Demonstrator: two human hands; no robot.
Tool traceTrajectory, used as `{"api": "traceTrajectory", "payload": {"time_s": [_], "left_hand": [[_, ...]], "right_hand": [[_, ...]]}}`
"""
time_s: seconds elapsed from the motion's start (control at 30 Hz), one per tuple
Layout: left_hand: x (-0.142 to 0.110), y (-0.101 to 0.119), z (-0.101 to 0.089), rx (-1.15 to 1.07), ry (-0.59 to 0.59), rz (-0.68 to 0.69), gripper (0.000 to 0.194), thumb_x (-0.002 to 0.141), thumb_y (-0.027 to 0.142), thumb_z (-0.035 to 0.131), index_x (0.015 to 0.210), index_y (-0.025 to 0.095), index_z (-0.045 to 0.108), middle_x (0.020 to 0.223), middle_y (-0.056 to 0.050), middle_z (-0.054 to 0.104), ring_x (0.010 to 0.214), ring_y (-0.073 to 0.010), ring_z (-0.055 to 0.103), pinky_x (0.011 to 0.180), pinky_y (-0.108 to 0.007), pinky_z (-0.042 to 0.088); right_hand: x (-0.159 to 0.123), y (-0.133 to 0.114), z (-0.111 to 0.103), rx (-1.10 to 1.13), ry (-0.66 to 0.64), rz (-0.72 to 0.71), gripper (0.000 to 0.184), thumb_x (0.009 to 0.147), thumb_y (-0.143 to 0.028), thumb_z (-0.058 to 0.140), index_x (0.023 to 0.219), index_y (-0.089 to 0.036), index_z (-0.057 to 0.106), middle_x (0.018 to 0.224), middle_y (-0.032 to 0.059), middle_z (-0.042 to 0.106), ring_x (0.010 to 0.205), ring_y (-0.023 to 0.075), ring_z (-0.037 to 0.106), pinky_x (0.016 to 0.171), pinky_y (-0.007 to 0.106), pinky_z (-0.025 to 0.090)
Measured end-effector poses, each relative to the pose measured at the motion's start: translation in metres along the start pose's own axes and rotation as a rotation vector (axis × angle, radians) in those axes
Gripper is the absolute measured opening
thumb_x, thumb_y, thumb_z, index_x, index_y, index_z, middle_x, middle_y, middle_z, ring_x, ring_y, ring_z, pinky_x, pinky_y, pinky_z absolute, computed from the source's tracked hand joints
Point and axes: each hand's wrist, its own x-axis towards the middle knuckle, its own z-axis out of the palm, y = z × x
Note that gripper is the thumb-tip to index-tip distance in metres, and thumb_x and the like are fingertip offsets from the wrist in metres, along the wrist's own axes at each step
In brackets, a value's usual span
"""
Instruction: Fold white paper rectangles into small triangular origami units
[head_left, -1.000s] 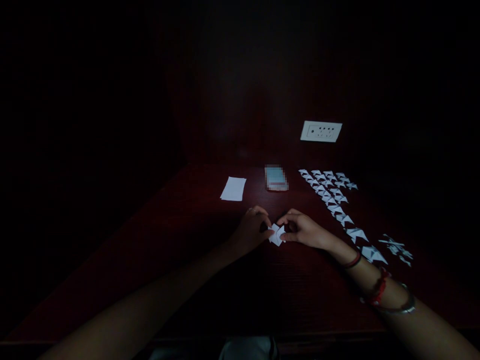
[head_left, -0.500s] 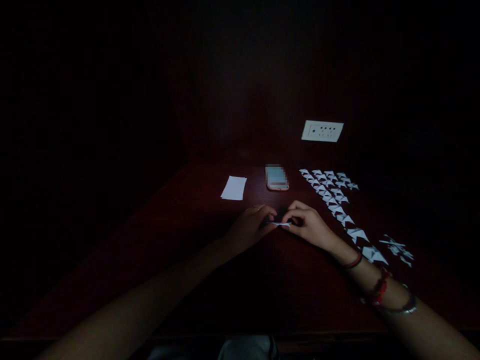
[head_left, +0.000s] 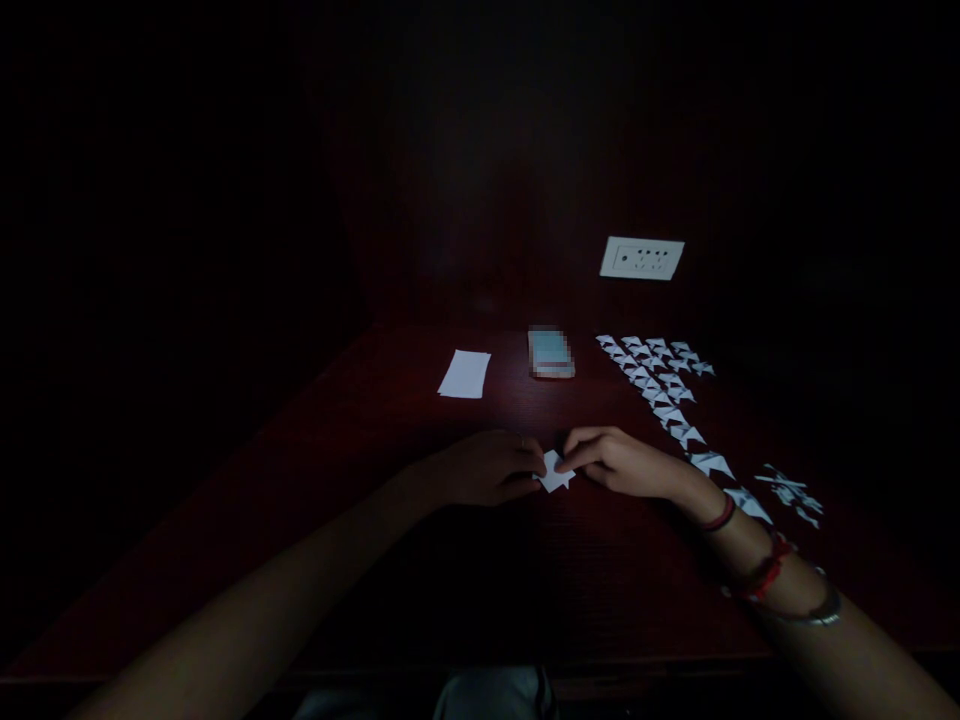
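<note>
A small piece of folded white paper [head_left: 553, 480] lies on the dark red table between my hands, with pointed corners showing. My left hand [head_left: 487, 468] grips its left edge, the fingers curled and the thumb along the near side. From the right, my right hand [head_left: 619, 462] has its fingertips closed on the paper's upper right part. Beyond my right hand, several folded white paper pieces [head_left: 684, 435] with pointed ends run in slanting rows. The undersides of my fingers are hidden.
A small stack of white paper sheets [head_left: 465, 374] lies farther back on the table [head_left: 360, 430]. A phone [head_left: 551, 353], its screen blurred, is right of it. Thin paper scraps [head_left: 791, 492] lie at the right. A socket panel [head_left: 642, 258] is on the back wall.
My hands have come nearer to me and lower. The folded paper, seen edge-on before between my fingertips, now lies flat with its face showing.
</note>
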Motion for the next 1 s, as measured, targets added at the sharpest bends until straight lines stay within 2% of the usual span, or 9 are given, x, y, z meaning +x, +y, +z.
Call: {"api": "traceTrajectory", "payload": {"time_s": [0.3, 0.6, 0.8, 1.0], "left_hand": [[0.000, 0.003, -0.001, -0.010, -0.019, -0.002, 0.018, 0.080, 0.019, 0.045, 0.094, 0.020, 0.056, 0.098, -0.003, 0.054, 0.091, -0.0157, 0.050, 0.084, -0.029, 0.035], [0.002, 0.000, 0.003, -0.008, -0.003, -0.041, 0.019, 0.081, 0.018, 0.044, 0.098, 0.019, 0.054, 0.097, -0.003, 0.055, 0.089, -0.0147, 0.051, 0.081, -0.027, 0.036], [0.001, -0.007, 0.008, 0.010, 0.018, -0.060, 0.020, 0.081, 0.022, 0.045, 0.099, 0.020, 0.051, 0.105, -0.003, 0.053, 0.092, -0.0149, 0.050, 0.083, -0.029, 0.034], [-0.002, -0.012, 0.012, 0.059, 0.068, -0.085, 0.022, 0.082, 0.025, 0.044, 0.103, 0.022, 0.050, 0.107, -0.001, 0.052, 0.104, -0.0168, 0.041, 0.087, -0.032, 0.029]], "right_hand": [[-0.002, 0.001, -0.003, 0.021, -0.034, 0.019, 0.027, 0.072, -0.008, 0.048, 0.092, -0.018, 0.062, 0.087, 0.0026, 0.057, 0.075, 0.0104, 0.053, 0.069, 0.023, 0.042], [-0.001, -0.004, -0.001, -0.121, -0.006, 0.012, 0.019, 0.075, -0.024, 0.051, 0.090, -0.019, 0.063, 0.088, 0.0035, 0.057, 0.078, 0.0129, 0.054, 0.073, 0.025, 0.042], [-0.001, 0.000, 0.001, -0.155, 0.006, 0.029, 0.020, 0.078, -0.024, 0.049, 0.093, -0.019, 0.061, 0.088, 0.0039, 0.057, 0.079, 0.0133, 0.054, 0.072, 0.026, 0.041], [-0.003, 0.008, -0.001, -0.070, 0.011, 0.016, 0.023, 0.077, -0.018, 0.049, 0.098, -0.020, 0.059, 0.090, 0.0034, 0.056, 0.080, 0.0126, 0.053, 0.074, 0.025, 0.041]]}}
